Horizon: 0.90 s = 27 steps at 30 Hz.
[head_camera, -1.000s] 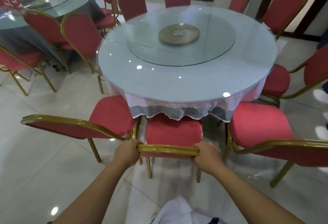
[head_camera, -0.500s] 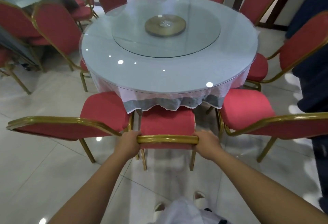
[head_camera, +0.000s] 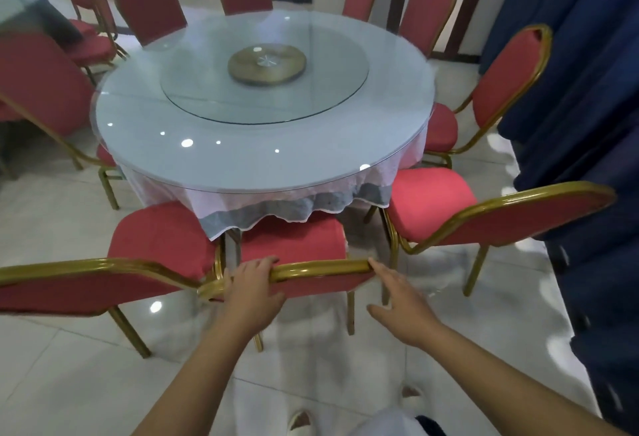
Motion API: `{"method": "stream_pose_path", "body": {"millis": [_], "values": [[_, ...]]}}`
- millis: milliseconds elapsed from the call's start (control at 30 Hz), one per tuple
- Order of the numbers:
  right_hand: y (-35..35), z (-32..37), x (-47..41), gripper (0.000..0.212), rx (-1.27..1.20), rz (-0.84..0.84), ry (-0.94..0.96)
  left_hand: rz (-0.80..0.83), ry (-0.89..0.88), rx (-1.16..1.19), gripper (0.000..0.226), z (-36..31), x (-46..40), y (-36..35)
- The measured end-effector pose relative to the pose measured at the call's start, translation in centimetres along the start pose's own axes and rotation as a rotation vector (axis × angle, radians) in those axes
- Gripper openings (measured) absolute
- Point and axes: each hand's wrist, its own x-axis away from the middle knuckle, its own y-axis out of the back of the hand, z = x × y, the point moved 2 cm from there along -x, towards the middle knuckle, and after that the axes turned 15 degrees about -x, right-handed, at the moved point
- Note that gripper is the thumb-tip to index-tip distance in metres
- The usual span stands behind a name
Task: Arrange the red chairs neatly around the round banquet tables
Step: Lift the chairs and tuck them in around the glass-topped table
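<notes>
A round glass-topped banquet worktop [head_camera: 262, 159] with a white lace cloth is seen at the centre, ringed by red padded chairs with gold metal frames. A dark blue curtain [head_camera: 581, 124] hangs at 3 o'clock. On the worktop a round glass turntable [head_camera: 266, 90] is carried on a gold disc base [head_camera: 266, 64]. At 6 o'clock of the worktop, 1 red chair with a gold top rail [head_camera: 301, 256] is tucked in, its seat partly under the cloth. It is flanked by a red chair at 7 o'clock [head_camera: 145, 256] and a red chair at 4 o'clock [head_camera: 460, 214], both close beside it. The left hand [head_camera: 254, 292] is laid over the left end of the top rail, its grip curled round the gold tube. The right hand [head_camera: 397, 301] is held with its grip spread, fingers straight, only the fingertips [head_camera: 374, 263] near the rail's right end; contact cannot be told.
</notes>
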Motion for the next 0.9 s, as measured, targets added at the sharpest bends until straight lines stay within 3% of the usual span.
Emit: {"method": "stream_pose_path", "body": {"millis": [200,367,500,667,900], "values": [[5.8,-4.2,1.3,0.059,-0.23,-0.078,-0.015,-0.208,-0.255,0.26,0.053,-12.4,0.3,0.4],[15.4,-9.6,1.6,0.054,-0.264,-0.118,0.055,-0.01,-0.214,0.386,0.055,-24.3,-0.6,-1.3],[24.0,-14.3,1.5,0.053,-0.282,-0.17,0.091,0.084,-0.221,0.335,0.064,-32.7,-2.4,-3.5],[32.6,-18.7,0.6,0.059,-0.167,-0.182,0.098,0.093,-0.206,0.358,0.072,-40.5,-4.5,-3.4],[42.5,-21.0,-6.0,0.08,0.254,-0.182,0.114,0.19,-0.174,0.339,0.101,-45.5,-11.8,-3.6]]}}
